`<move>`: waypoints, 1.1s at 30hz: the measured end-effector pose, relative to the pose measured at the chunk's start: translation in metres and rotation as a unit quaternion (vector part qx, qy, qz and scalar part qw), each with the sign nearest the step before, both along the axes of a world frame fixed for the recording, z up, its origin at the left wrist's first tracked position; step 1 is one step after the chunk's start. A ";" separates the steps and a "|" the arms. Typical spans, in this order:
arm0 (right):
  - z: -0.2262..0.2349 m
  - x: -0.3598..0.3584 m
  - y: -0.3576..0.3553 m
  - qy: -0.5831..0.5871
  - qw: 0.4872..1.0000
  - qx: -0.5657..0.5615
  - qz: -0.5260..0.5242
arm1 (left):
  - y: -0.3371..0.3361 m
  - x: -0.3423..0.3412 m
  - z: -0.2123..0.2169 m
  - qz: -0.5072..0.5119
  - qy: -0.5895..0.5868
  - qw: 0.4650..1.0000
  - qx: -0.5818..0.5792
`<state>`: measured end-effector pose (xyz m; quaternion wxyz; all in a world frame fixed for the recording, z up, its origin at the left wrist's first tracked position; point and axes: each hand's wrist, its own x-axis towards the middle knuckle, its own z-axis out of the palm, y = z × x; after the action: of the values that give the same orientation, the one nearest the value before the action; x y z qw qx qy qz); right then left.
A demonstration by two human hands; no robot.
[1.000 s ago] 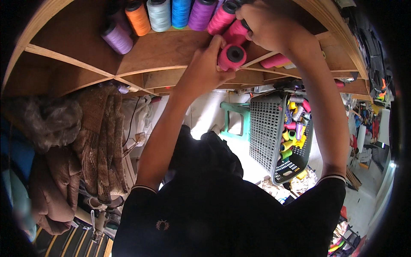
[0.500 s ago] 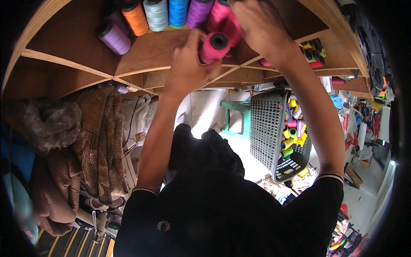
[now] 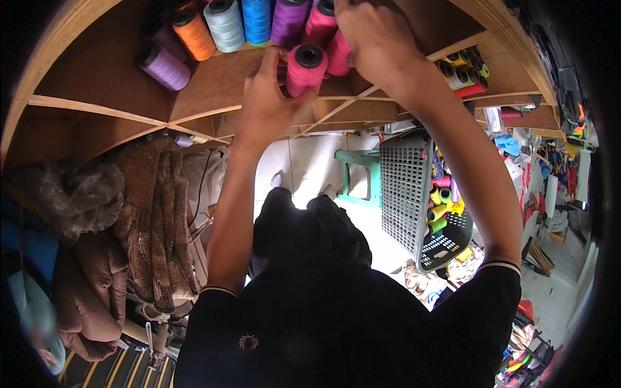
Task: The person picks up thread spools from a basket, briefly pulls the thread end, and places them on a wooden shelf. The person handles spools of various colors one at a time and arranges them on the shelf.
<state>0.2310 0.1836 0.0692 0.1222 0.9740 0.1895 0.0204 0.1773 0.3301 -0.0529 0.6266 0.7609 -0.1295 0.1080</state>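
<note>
At nine o'clock, brown cloth (image 3: 155, 220) hangs under the wooden shelf (image 3: 123, 90). Toward eleven, a lilac spool (image 3: 165, 67), an orange spool (image 3: 193, 36), a pale blue spool (image 3: 224, 24), a blue spool (image 3: 257, 19) and a purple spool (image 3: 289, 21) stand in a row. At twelve, the left hand (image 3: 268, 100) grasps a pink spool (image 3: 305, 68) at the shelf edge. Just right of it, the right hand (image 3: 378, 42) closes around another pink spool (image 3: 338, 54), touching the first. At three o'clock, a grey basket (image 3: 407, 194) holds mixed spools.

spools (image 3: 226, 26) on shelf (image 3: 213, 84), basket (image 3: 414, 194) below
</note>
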 end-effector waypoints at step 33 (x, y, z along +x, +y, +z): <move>-0.122 -0.128 -0.016 -0.035 0.909 0.410 -0.064 | -0.051 0.009 -0.015 -0.059 0.009 0.998 0.031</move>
<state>0.1025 0.1680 -0.0528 -0.2807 0.9469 0.0974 0.1229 0.1862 0.2794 -0.0680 0.6090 0.7720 -0.1716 0.0603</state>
